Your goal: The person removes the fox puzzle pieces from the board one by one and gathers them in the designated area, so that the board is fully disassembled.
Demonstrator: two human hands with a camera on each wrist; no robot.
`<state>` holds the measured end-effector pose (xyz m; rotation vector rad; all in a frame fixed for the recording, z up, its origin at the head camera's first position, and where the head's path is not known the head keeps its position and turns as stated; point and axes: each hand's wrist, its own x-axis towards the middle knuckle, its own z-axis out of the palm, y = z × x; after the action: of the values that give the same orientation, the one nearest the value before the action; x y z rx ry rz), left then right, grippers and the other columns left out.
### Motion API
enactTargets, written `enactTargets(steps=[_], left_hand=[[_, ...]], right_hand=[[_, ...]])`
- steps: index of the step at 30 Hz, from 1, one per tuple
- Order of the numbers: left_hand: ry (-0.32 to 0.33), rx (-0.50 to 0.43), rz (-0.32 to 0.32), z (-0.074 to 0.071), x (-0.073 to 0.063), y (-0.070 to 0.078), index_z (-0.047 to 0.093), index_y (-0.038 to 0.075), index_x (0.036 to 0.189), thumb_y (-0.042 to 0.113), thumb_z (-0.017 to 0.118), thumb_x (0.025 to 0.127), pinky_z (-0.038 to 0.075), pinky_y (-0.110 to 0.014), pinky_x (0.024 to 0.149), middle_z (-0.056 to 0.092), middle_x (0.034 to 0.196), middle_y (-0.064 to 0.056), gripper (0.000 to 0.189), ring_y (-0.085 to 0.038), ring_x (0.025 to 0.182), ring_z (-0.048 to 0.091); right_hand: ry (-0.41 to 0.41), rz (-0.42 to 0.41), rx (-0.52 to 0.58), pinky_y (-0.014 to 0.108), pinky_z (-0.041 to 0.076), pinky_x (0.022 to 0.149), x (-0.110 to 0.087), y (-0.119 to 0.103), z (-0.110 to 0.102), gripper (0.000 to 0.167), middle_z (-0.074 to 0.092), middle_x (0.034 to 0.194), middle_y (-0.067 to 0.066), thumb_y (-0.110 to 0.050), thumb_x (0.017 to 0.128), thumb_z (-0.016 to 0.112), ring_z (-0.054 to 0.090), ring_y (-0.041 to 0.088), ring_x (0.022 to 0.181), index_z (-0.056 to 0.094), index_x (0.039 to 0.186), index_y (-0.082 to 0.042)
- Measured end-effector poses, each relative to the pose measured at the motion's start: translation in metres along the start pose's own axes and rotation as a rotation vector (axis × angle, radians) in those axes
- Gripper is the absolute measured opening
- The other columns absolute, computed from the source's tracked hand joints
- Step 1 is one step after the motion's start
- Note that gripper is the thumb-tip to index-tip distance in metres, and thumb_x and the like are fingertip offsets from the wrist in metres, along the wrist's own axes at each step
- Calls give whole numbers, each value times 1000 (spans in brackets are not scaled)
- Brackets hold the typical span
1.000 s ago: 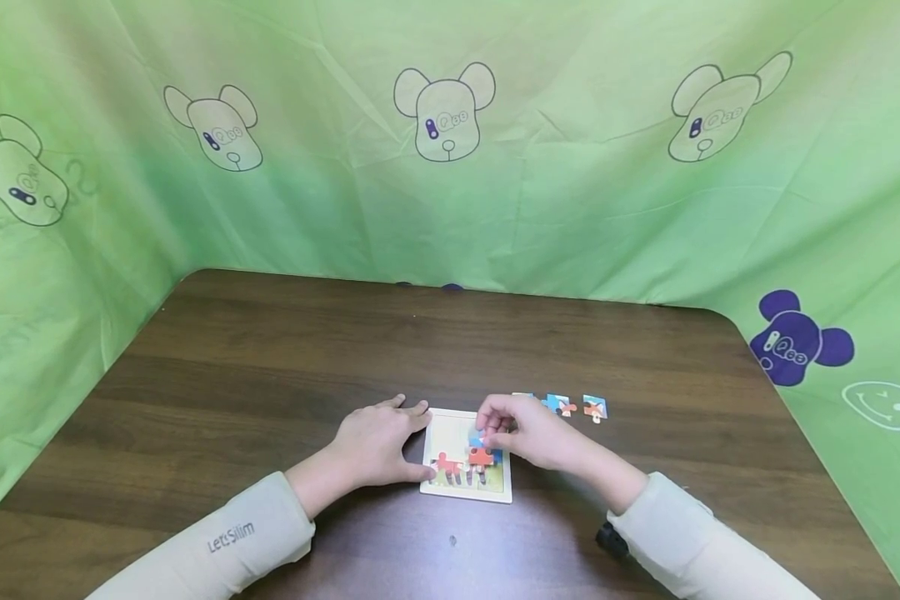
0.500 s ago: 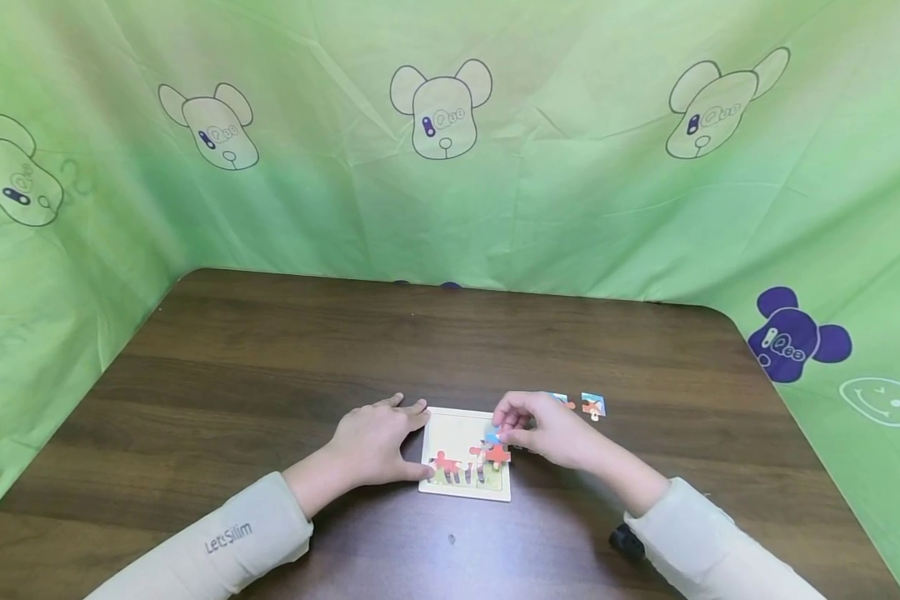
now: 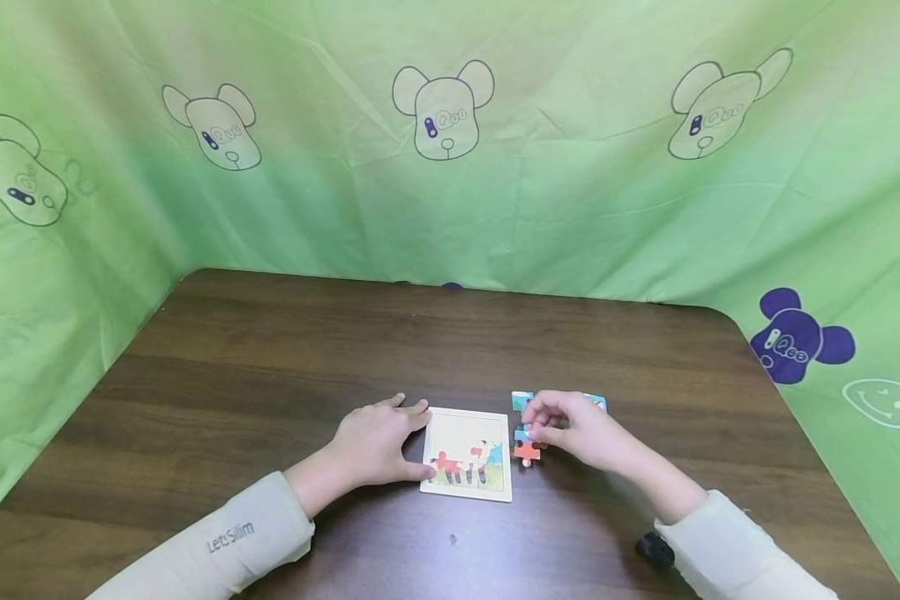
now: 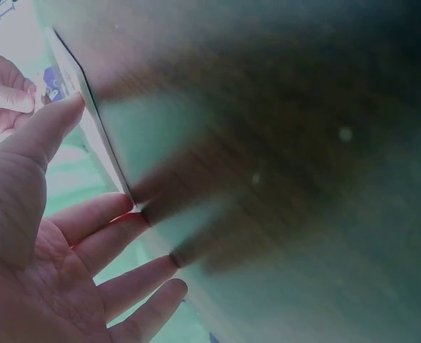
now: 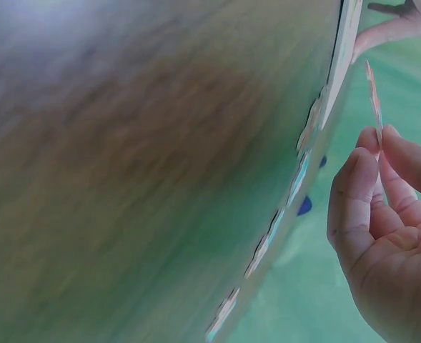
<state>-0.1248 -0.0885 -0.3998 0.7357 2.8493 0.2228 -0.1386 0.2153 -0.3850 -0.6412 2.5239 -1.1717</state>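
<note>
- Piece in red and blue [image 3: 527,451] is pinched by the right hand [image 3: 581,427], raised over the tabletop [image 3: 307,350], just right of the tray [image 3: 461,429].
- Left hand [image 3: 373,446] is spread wide, touching the tray's edge; I would use it as steady support.
- Before lowering, I should compare the tabs with the laid pieces [image 3: 448,467], hold everything level, and press gently, so they do not jump out.

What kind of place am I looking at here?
Probably a curtained-off booth for tabletop activities: green cloth printed with cartoon animal heads hangs behind and beside a brown table, which bears a partly filled puzzle tray.
</note>
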Motion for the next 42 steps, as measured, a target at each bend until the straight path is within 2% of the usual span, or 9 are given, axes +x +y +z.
enactTargets(steps=[11,18,31,42], left_hand=[[-4,-14,-5,0,0,0,58,24,140,61,75,77,53,-53,92,54,148,5,76,-28,140,48],[1,-6,-2,1,1,0,58,23,140,62,74,76,54,-53,91,55,147,4,76,-28,140,49],[4,-1,-1,2,1,-1,58,24,141,62,74,76,54,-55,91,54,148,5,77,-28,140,49],[9,6,3,1,1,-1,58,24,140,63,74,76,54,-52,92,54,148,5,77,-27,140,49]], right_hand=[[56,-7,-40,22,49,71,-12,17,-14,6,64,82,-2,-7,89,71,57,3,77,68,94,-8],[67,33,-48,22,49,69,-18,25,-22,8,65,83,-1,-6,89,71,56,3,77,68,96,-7],[63,56,-45,21,49,66,-17,32,-27,7,65,81,2,0,88,69,56,2,73,67,94,-2],[70,68,-122,20,50,70,-16,35,-30,8,66,83,0,-1,88,69,56,2,76,68,95,-5]])
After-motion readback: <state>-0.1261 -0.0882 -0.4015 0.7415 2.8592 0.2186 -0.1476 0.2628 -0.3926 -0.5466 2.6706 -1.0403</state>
